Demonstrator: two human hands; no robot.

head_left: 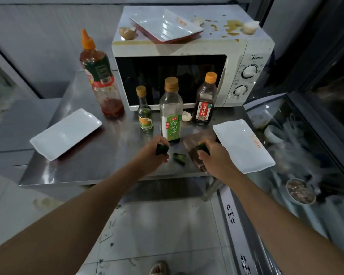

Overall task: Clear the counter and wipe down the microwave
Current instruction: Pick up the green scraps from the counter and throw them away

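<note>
glossy steel counter [99, 155], seemingly glass bottles [171, 110]

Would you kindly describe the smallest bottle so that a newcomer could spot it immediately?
Start at the white microwave on the steel counter. Three bottles stand in a row before its dark door, and the smallest bottle is the leftmost. It alone is green glass, shorter than the clear bottle beside it.
</note>
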